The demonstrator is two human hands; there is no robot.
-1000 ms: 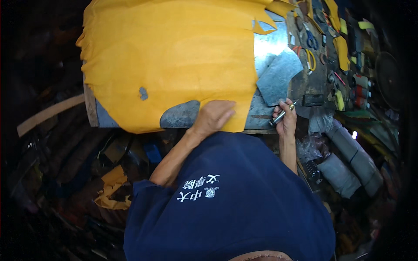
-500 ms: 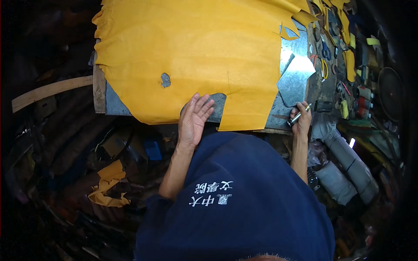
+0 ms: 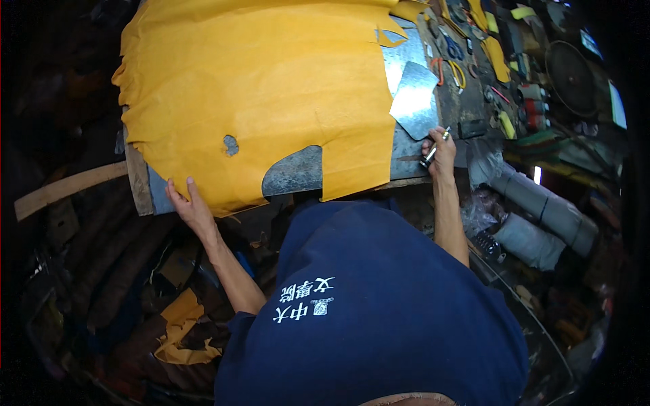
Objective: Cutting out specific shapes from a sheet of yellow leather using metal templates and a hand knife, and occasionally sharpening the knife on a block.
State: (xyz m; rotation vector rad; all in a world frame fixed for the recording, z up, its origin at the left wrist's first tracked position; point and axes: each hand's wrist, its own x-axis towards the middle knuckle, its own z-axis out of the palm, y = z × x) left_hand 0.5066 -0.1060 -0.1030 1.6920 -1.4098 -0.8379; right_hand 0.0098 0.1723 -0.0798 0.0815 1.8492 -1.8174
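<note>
A large sheet of yellow leather (image 3: pixel 257 88) with ragged left edges covers most of the work table. It has a small hole at the lower left and a curved cut-out at its near edge. My left hand (image 3: pixel 196 208) touches the leather's near-left corner, fingers stretched and apart. At the table's near-right side, my right hand (image 3: pixel 441 154) is closed round a slim silver rod-shaped tool (image 3: pixel 435 146), whose exact kind I cannot make out. Just beyond that hand lies a shiny, angular metal plate (image 3: pixel 414 101), beside the leather's right edge.
Grey metal sheeting (image 3: pixel 294 172) shows through the cut-out. Along the right side lie yellow-handled scissors (image 3: pixel 458 74), blue-handled scissors (image 3: pixel 452 46) and a dark block (image 3: pixel 472 128). A curved wooden strip (image 3: pixel 71 189) juts out left. Yellow scraps (image 3: pixel 181 331) lie below left; wrapped rolls (image 3: pixel 542 210) lie right.
My left hand has moved left, from beside the cut-out to the leather's near-left corner. The right hand still holds the silver tool. The whole view has shifted and tilted.
</note>
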